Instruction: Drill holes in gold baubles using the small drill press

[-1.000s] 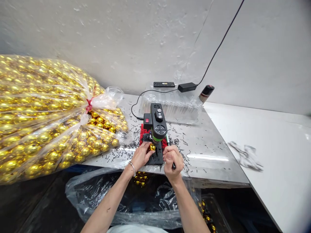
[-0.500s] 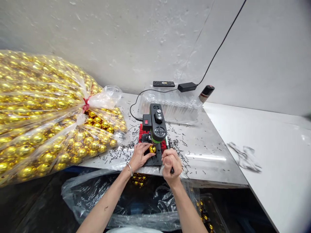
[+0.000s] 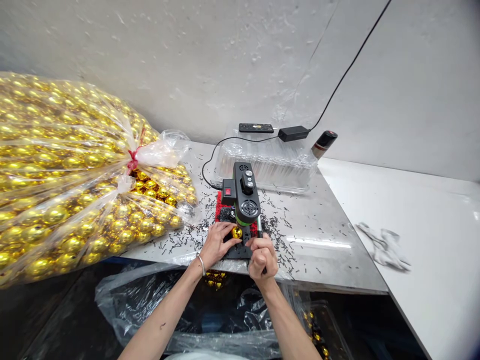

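My left hand [image 3: 216, 243] pinches a small shiny gold ball [image 3: 237, 232] between thumb and fingers. The ball sits on the black base plate, right below the head of a small black bench machine [image 3: 247, 192] that looks like a mini drill press. My right hand [image 3: 263, 256] is wrapped round the machine's lever handle [image 3: 259, 227], whose metal rod shows above the fist. The underside of the machine's head, and whatever meets the ball there, is hidden from me.
Clear bags of gold balls [image 3: 67, 165] fill the left side. Black curly bits [image 3: 279, 220] litter the metal tabletop [image 3: 315, 210]. Behind stand a clear plastic box [image 3: 268, 167], a power adapter [image 3: 294, 133], a remote [image 3: 256, 128] and a dark bottle [image 3: 324, 144]. A glove [image 3: 384, 246] lies right. An open plastic bag [image 3: 150, 295] hangs below.
My right hand, still on the lever handle, has shifted slightly left, with fingertips now nearer the base plate. My left hand stays on the ball. The whole view has shifted a little.
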Motion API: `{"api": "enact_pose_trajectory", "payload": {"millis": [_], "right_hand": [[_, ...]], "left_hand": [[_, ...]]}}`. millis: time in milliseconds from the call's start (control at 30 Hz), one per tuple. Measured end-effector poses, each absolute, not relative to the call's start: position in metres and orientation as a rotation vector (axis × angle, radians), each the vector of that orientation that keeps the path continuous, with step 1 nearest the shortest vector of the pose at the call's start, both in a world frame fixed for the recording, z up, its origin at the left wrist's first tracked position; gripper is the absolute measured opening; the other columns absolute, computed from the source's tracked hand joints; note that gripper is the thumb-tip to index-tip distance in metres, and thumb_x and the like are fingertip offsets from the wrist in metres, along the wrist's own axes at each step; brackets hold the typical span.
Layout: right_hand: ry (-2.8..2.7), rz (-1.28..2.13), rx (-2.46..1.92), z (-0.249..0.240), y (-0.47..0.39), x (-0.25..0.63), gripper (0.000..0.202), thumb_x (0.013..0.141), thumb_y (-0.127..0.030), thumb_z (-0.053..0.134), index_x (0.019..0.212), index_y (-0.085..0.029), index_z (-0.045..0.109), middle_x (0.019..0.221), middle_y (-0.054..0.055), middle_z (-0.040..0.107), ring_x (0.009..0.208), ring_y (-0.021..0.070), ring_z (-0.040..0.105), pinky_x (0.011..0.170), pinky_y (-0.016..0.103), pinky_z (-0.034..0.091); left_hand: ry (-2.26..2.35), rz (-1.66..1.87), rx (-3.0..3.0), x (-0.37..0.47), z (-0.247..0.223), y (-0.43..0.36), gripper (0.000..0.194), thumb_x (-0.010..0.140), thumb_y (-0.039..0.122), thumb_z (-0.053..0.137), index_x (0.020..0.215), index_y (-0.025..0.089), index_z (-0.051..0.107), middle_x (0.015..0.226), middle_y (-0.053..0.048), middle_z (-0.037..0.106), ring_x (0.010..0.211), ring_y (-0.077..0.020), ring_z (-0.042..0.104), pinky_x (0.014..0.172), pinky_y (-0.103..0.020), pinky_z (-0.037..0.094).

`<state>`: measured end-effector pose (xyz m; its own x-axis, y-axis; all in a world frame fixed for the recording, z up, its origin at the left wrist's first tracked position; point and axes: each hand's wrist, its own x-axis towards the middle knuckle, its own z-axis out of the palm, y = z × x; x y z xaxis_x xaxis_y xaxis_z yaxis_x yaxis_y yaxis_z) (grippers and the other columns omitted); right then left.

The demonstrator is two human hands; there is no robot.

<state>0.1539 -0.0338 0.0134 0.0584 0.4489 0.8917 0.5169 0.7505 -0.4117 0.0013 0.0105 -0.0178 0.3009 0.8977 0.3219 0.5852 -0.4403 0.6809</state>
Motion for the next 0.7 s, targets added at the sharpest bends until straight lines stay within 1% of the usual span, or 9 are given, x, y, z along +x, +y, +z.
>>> {"api": "enact_pose_trajectory", "payload": {"millis": [167,367,433,500,533,633,700], "right_hand": [[-1.57,-0.074,-0.813,0.013,-0.031,0.154,0.033,0.101,-0.025,0.029,0.072,-0.021,0.044,0.07,-0.001,0.052,0.066,0.0118,0.06,0.091,0.04,0.051],[-1.648,-0.119,-0.796,0.019,-0.032,0.155,0.031,0.099,-0.022,0.031,0.071,-0.022,0.045,0.069,-0.001,0.053,0.063,0.0128,0.057,0.079,0.037,0.052],[-1.583,-0.072,-0.811,0.033,-0.034,0.153,0.031,0.098,-0.02,0.033,0.069,-0.022,0.044,0.066,-0.001,0.052,0.062,0.0132,0.054,0.07,0.034,0.051],[-1.527,-0.011,-0.826,0.056,-0.036,0.15,0.031,0.097,-0.017,0.037,0.067,-0.022,0.043,0.065,-0.001,0.05,0.06,0.0125,0.051,0.059,0.028,0.045],[-1.507,0.02,-0.848,0.068,-0.037,0.149,0.03,0.096,-0.015,0.039,0.066,-0.022,0.043,0.065,-0.001,0.05,0.06,0.0119,0.051,0.056,0.027,0.042],[-1.475,0.101,-0.921,0.1,-0.038,0.148,0.031,0.095,-0.013,0.041,0.065,-0.021,0.044,0.066,0.0,0.052,0.064,0.0118,0.053,0.059,0.027,0.041],[-1.489,0.137,-0.929,0.11,-0.039,0.149,0.032,0.095,-0.013,0.042,0.064,-0.021,0.044,0.066,0.0,0.052,0.065,0.0122,0.053,0.061,0.027,0.042]], "left_hand": [[1.32,0.958,2.139,0.002,-0.019,0.011,0.033,0.086,0.035,0.068,0.116,0.019,0.068,0.114,-0.009,0.069,0.107,-0.0262,0.058,0.096,-0.042,0.042],[1.325,0.988,2.124,0.002,-0.02,0.012,0.033,0.085,0.036,0.069,0.115,0.02,0.069,0.113,-0.009,0.069,0.106,-0.027,0.059,0.095,-0.043,0.043],[1.313,0.991,2.109,0.003,-0.02,0.014,0.033,0.085,0.037,0.069,0.114,0.021,0.069,0.114,-0.009,0.07,0.107,-0.0273,0.06,0.095,-0.043,0.042],[1.303,0.987,2.089,0.004,-0.019,0.015,0.033,0.084,0.037,0.07,0.114,0.021,0.069,0.114,-0.009,0.07,0.107,-0.0278,0.06,0.095,-0.045,0.042],[1.304,0.988,2.079,0.004,-0.018,0.016,0.033,0.084,0.038,0.07,0.113,0.021,0.069,0.113,-0.009,0.071,0.107,-0.0281,0.06,0.095,-0.045,0.042],[1.344,1.054,2.052,0.003,-0.013,0.009,0.033,0.084,0.039,0.07,0.112,0.022,0.069,0.112,-0.01,0.071,0.107,-0.0286,0.061,0.096,-0.047,0.042],[1.352,1.117,2.071,-0.003,-0.008,-0.006,0.034,0.087,0.04,0.067,0.115,0.022,0.067,0.112,-0.011,0.07,0.107,-0.0283,0.061,0.096,-0.047,0.043]]}}
